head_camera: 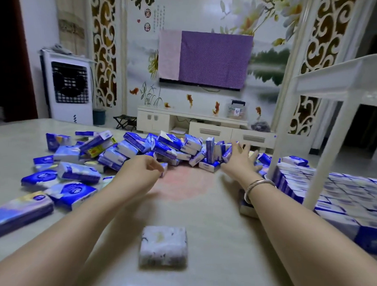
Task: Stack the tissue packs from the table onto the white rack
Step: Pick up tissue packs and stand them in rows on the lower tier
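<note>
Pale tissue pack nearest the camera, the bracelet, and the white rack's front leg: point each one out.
pale tissue pack (162, 245), head view, middle of its top face.
bracelet (257, 185), head view, band across the right wrist.
white rack leg (326, 158), head view, midway up the front leg.

Bare table (207, 207) lane between scattered tissue packs (76, 173) and rack leg (322, 167)

Both arms reach toward the heap of blue tissue packs (140, 149) on the table (207, 207). The left hand (141, 167) is loosely curled, the right hand (240, 160) spread. Right of the heap, packs fill the white rack (326, 158).
</note>
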The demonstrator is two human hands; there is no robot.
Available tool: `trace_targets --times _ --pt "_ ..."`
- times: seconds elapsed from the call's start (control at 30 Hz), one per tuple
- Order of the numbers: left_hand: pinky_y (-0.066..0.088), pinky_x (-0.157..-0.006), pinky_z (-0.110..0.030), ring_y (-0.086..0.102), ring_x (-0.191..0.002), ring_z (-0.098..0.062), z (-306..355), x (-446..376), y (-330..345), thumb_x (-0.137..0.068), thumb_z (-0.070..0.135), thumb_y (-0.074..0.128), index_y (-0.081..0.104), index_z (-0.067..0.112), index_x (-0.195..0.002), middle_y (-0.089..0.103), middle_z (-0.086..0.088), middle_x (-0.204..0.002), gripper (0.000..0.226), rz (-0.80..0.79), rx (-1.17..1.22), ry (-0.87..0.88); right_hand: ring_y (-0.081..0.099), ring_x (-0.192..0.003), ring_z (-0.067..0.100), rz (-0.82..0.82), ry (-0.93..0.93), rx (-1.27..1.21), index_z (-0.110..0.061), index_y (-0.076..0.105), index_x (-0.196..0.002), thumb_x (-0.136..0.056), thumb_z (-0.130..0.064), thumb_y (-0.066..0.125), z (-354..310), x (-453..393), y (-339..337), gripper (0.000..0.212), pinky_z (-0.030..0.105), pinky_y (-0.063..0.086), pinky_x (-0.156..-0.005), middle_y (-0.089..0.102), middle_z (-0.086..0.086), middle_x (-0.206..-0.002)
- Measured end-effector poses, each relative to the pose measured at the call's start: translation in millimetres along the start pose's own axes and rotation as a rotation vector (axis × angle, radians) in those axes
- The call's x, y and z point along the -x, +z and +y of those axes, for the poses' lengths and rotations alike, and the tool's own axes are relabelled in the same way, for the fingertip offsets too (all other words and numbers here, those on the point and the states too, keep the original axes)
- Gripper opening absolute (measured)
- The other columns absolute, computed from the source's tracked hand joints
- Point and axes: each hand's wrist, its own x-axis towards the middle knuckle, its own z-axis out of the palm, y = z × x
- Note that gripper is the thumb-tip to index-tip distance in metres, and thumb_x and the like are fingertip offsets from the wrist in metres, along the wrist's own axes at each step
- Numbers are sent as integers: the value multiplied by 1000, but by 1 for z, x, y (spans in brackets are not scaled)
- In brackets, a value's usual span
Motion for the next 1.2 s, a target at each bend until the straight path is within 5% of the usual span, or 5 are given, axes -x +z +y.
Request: trace_targets --times 0.43,0.67,0.77,0.97,1.2 --pt "46 -78 -28 65 -97 -18 11 -1 17 -86 6 50 65 25 -80 71 0 -98 25 -58 91 -18 39 -126 33 -217 -294 229 -25 51 -127 -92 -23 41 -9 46 -1 37 45 37 -103 51 7 -135" --pt "48 -81 -27 63 -96 -16 8 3 15 -85 11 57 66 21 -101 68 -1 -107 20 -76 60 -18 62 -105 21 -331 -314 -474 -23 67 -85 -83 1 44 -21 81 -35 32 34 52 -90 68 5 -106" --pt "41 -80 -23 57 -102 -12 10 7 20 -85 30 67 60 24 -120 61 1 -121 37 -133 51 28 56 -95 22 -106 -221 -436 -18 63 -104 -83 -6 48 -13 74 -39 28 29 49 -73 60 1 -103" --pt "32 -105 -20 43 -130 -6 23 12 54 -80 43 71 46 32 -139 44 13 -144 65 -350 -33 196 16 -140 44 -212 46 249 -8 22 -144 -85 -14 45 5 60 -23 63 51 24 -113 23 27 -150" --pt "45 -87 -32 52 -102 -19 29 9 73 -73 44 74 52 23 -99 56 2 -107 39 -280 -144 181 49 -100 21 -268 -215 -80 -13 41 -129 -88 -11 51 -3 66 -16 42 28 41 -75 53 8 -122"
